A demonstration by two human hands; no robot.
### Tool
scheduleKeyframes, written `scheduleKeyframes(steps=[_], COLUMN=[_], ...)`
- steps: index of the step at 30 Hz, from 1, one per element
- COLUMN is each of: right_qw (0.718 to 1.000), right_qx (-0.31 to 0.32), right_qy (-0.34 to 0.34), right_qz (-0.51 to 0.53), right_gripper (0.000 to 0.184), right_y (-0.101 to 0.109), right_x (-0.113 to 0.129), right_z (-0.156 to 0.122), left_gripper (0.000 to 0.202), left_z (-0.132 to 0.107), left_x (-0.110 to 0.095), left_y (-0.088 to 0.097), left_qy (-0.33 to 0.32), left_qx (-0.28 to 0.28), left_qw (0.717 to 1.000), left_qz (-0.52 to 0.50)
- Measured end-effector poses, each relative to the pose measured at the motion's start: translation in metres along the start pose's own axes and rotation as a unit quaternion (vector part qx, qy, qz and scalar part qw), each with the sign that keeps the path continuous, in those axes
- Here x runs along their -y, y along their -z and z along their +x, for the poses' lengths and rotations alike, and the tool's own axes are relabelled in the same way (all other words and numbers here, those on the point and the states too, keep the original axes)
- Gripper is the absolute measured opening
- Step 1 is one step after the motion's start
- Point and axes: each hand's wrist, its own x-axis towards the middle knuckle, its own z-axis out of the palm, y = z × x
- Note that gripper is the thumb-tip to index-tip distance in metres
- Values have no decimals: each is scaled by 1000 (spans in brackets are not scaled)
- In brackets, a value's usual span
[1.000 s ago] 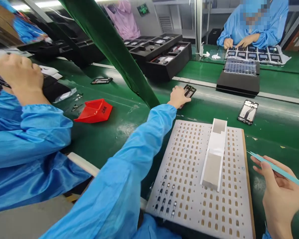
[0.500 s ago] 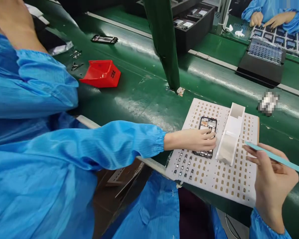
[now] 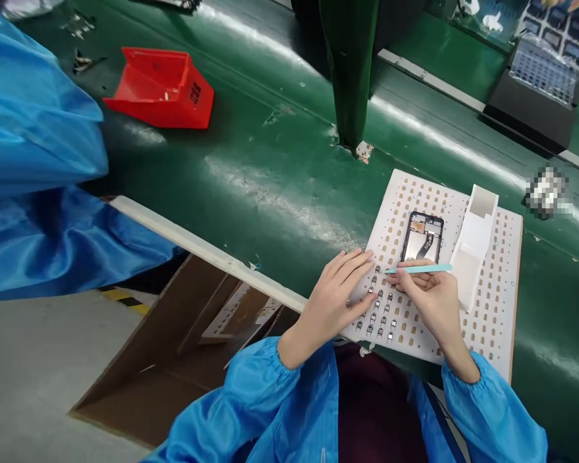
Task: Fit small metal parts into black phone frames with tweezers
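A white board (image 3: 492,302) with rows of small cut-outs lies on the green bench. Small metal-and-black parts (image 3: 383,319) sit in rows at its near left corner. My left hand (image 3: 335,299) rests at the board's left edge, fingers spread, beside those parts. Turquoise tweezers (image 3: 415,269) are pinched in my right hand (image 3: 429,296), their tips pointing left at the upper part of the rows. Just beyond that hand lies an opened phone body (image 3: 421,236) with a black frame, its lower end hidden. Right of it stands a long folded white card holder (image 3: 475,247).
A red bin (image 3: 168,90) sits at the left, near a co-worker's blue sleeve (image 3: 33,116). A green post (image 3: 350,77) rises from the bench. A black box (image 3: 531,103) stands at the back right. Below the bench edge is a cardboard box (image 3: 174,360).
A co-worker's arm, which reached from the left onto the phone body, has withdrawn. My left hand has come onto the board. My right hand moved left with the tweezers, and the view shifted.
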Motion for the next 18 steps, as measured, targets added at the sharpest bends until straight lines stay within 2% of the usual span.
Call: scheduleKeyframes(steps=[18], right_qw=[1000], right_qx=[-24], right_qy=[10], right_qz=[-15], right_gripper=[41], right_y=[2], right_x=[-2], right_z=[-1], left_gripper=[57], left_z=[1], left_x=[1], left_y=[-1], left_qy=[-7], left_qx=[-20], left_qw=[1000], left_qz=[-5])
